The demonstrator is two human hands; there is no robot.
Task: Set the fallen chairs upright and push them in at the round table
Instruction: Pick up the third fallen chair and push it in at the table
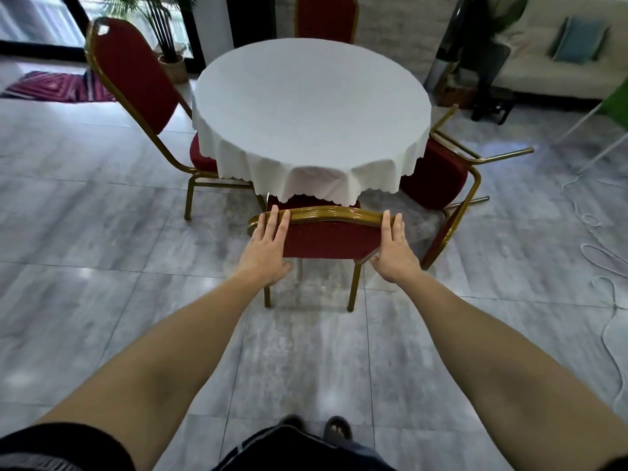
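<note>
Your left hand and right hand lie flat, fingers straight, on the two ends of the near chair's gold top rail; that chair stands upright on bare tiled floor, its seat under the hem of the white cloth. Beyond it the round worktop has one upright chair tucked at its left edge. A fallen chair lies tipped against its right edge, legs sticking out toward open floor, and a fourth chair back shows behind.
</note>
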